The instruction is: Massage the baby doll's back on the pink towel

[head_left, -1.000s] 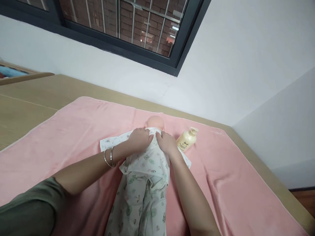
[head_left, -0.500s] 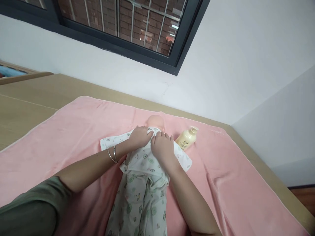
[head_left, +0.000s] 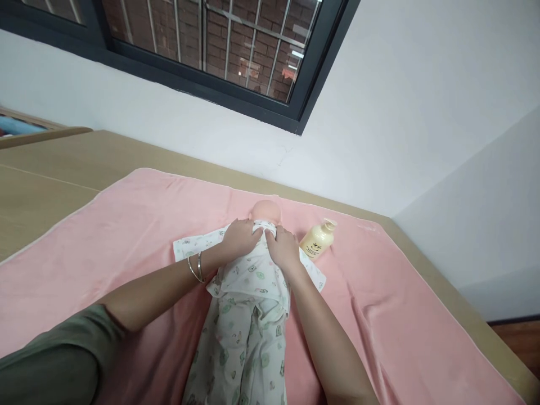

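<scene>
Logger: Where is the doll, relative to your fingers?

Operator: Under them. Head view: my left hand covers one side of its upper body, my right hand the other. Thumbs turned inward, neckline of the white patterned top between them. Bare head just beyond the fingertips.

Logger: Fingers open or closed?

Operator: Curved over the cloth, both sets touching. Pinching or only pressing, I cannot tell.

Logger: Heading and long axis?

Operator: Axis runs away from me, up the view, leaning slightly right. Crown toward the wall below the window. Patterned trousers toward me, cut off by the lower edge. Left-hand sleeve spread outward; the other sleeve slants out toward me, emerging from behind my right wrist.

Logger: Surroundings?

Operator: Doll lies along the pink blanket, creased on both sides. Pale yellow bottle near my right hand; standing or lying, unclear.
</scene>
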The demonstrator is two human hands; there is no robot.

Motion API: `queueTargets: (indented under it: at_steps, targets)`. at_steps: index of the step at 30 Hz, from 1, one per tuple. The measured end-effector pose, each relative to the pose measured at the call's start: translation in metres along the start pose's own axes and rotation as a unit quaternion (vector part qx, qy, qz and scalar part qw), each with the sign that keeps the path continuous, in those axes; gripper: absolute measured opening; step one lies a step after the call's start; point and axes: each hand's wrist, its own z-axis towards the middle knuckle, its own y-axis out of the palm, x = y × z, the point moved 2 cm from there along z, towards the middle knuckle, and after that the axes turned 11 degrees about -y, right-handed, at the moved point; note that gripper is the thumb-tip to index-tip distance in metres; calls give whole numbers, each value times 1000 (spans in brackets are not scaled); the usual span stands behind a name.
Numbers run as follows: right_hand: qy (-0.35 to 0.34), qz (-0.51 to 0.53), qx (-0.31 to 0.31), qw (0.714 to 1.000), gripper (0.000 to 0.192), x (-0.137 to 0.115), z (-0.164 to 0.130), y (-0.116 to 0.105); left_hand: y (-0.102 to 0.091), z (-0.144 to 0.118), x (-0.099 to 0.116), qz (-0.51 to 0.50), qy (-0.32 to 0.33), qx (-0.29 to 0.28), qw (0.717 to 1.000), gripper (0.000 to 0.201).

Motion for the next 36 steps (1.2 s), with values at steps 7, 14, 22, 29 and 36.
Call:
queueTargets:
  at_steps: [7, 14, 22, 29, 36]
  targets:
    - [14, 56, -11, 998, 49, 7, 4, -7, -4, -2, 1, -4, -1, -9, 1000, 47]
    - [-14, -29, 28, 999, 53, -12, -13, -20, -23, -2, 1, -35, 16, -80, 996, 46]
    - [-106, -36, 34, 993, 57, -40, -25, 3, -46, 9, -9, -121, 0, -51, 991, 37]
    - [-95, -39, 51, 993, 56, -37, -25, -1, -50, 4, -5, -171, 0, -47, 984, 40]
    - [-155, -6, 7, 988, 57, -43, -29, 2, -50, -17, 10, -333, 12, -50, 941, 41]
